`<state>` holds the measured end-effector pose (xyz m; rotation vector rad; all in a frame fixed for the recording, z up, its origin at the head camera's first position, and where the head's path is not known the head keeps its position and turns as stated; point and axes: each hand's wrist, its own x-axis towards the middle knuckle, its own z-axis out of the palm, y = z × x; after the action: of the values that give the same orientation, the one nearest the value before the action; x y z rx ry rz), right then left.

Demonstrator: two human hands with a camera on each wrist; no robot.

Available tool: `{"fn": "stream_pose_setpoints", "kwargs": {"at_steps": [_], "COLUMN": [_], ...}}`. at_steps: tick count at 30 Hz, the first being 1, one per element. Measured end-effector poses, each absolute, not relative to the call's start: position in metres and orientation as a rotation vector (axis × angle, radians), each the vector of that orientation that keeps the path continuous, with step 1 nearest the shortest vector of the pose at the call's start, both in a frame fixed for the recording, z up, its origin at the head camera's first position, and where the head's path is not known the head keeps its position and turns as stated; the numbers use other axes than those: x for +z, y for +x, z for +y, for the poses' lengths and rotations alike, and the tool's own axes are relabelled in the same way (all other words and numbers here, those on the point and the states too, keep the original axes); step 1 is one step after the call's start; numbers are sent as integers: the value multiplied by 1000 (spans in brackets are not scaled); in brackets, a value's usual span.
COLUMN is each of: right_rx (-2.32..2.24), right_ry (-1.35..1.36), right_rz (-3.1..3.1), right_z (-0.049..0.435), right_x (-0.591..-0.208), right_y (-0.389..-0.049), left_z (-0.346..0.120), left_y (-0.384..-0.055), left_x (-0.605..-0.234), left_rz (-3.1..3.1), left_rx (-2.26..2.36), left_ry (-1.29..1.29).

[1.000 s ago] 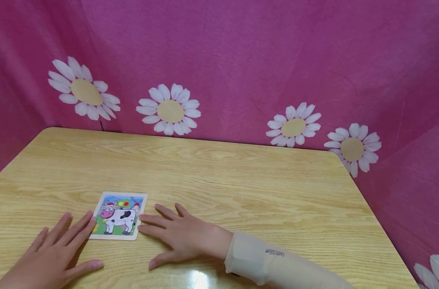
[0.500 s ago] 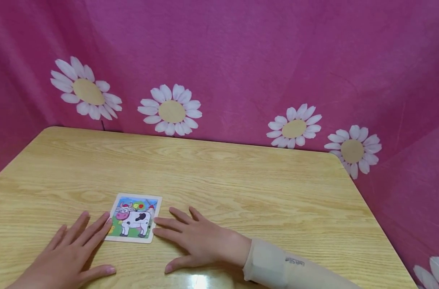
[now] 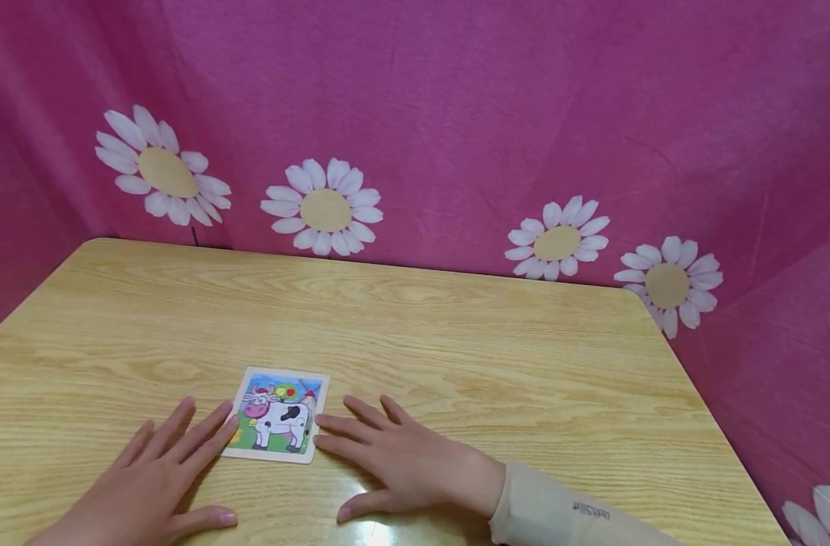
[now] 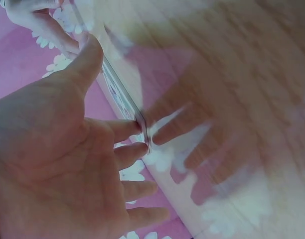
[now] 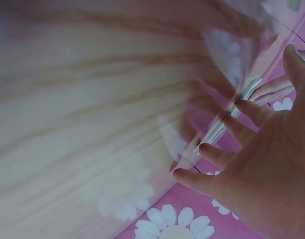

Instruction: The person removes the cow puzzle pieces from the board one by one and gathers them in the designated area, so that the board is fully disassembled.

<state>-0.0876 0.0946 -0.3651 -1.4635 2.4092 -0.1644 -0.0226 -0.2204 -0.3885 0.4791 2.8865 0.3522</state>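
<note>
Cow board point(image 3: 273, 418), lower left, might skew if left hand point(image 3: 152, 472) or right hand point(image 3: 415, 456) overpushes, fingers kinda straight, nothing gripped.

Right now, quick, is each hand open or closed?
Left hand: open, touching the left edge of the cow card.
Right hand: open, touching the card's right edge.

The cow card point(image 3: 278, 417) shifted across the table point(image 3: 456, 341) toward the person's right, between the left hand point(image 3: 152, 478) and the right hand point(image 3: 408, 459), both of which moved the same way with it.
</note>
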Motion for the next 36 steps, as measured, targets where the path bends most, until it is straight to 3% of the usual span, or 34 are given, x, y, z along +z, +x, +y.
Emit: {"fn": "stream_pose_setpoints", "kwargs": {"at_steps": [36], "right_rx": [-262], "right_ry": [-1436], "right_rz": [2470], "right_z": [156], "right_x": [-366], "right_y": [-68], "left_z": [-179], "left_y": [-27], "left_x": [-383], "left_rz": [2767], "left_rx": [421], "left_ry": [778]}}
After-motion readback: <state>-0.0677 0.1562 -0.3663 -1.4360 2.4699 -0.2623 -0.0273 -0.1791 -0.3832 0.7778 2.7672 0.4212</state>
